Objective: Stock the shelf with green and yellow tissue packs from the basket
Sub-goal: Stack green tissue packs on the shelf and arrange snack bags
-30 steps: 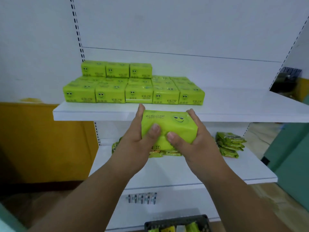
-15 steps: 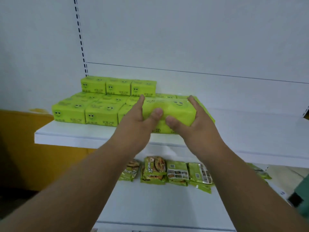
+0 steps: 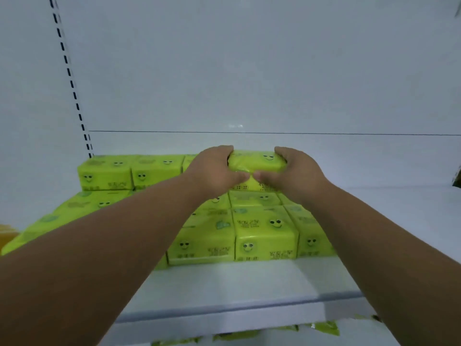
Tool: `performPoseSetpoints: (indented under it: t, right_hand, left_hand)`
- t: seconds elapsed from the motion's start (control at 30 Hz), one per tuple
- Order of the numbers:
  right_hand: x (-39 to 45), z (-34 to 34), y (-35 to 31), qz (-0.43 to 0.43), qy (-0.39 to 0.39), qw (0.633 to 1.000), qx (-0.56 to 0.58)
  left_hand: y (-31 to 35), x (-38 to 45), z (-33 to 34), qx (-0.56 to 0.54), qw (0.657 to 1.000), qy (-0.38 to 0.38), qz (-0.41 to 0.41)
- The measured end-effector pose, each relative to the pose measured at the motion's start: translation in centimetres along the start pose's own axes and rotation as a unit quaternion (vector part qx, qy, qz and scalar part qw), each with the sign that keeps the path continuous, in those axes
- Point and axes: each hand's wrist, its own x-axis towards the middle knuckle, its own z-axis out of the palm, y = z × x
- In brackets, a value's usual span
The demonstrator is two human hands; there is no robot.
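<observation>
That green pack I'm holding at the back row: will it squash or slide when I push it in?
The glossy green plastic-wrapped tissue pack probably squashes: its film wrinkles by the left hand. It likely slides easily, being shiny. The right hand steadies its other end, so tipping seems unlikely.

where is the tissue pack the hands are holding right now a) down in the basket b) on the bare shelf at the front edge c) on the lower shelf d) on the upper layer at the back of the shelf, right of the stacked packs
d: both the left hand and the right hand grip the green tissue pack at second-layer height, over the bottom-layer packs, in line with the stacked packs by the back wall.
</observation>
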Motion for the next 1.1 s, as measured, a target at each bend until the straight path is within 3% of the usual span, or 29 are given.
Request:
performPoseSetpoints:
  t: [0.1, 0.27, 0.67, 0.87, 1.1]
  right_hand:
    - [3.0, 0.3, 0.6, 0.002, -0.005, 0.999, -0.052]
    - [6.7, 2.5, 2.0, 0.025, -0.034, 0.993, -0.107]
    - [8.5, 4.9, 1.9, 0.000, -0.062, 0.976, -0.211]
    - [7.4, 4.9, 1.3, -0.012, -0.069, 0.971, -0.227]
    - [2.7, 3.7, -2.0, -0.126, 0.070, 0.976, -0.163]
  left_hand:
    - [-0.7, 3.3, 0.3, 0.098, 0.993, -0.001, 0.062]
    - [-3.3, 7.2, 1.4, 0.248, 0.964, -0.038, 0.085]
    - [-5.3, 8.4, 3.8, 0.326, 0.934, -0.017, 0.145]
    - [-4.5, 7.9, 3.1, 0.305, 0.938, -0.006, 0.163]
    - [-0.4, 3.6, 1.0, 0.163, 0.948, 0.125, 0.243]
